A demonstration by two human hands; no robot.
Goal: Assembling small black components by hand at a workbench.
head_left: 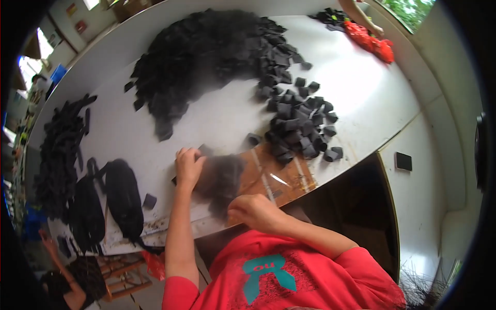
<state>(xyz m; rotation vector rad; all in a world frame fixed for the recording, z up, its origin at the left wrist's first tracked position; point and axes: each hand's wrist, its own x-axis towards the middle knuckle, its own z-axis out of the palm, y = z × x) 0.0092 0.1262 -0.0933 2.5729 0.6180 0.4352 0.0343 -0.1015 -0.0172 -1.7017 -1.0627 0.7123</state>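
My left hand [189, 166] is closed, its fingers curled down at the left end of a brown board [297, 175]. A small dark piece [205, 150] shows just beyond its fingertips. Closer to the table edge, my right hand [254, 212] is pinched. What either hand holds, if anything, I cannot make out. Between the hands lies a blurred black patch [223, 178] of what looks like fabric pieces. A heap of short, curled black pieces [302, 124] sits at the board's far right, with one loose curled piece [253, 139] beside it.
A large mound of black pieces [206, 46] covers the table's far side. Black strips [59, 150] and two long black bundles [124, 191] lie left. Another person's arm [361, 15] reaches near a red plastic bag [369, 42]; someone else's hand [47, 240] shows lower left.
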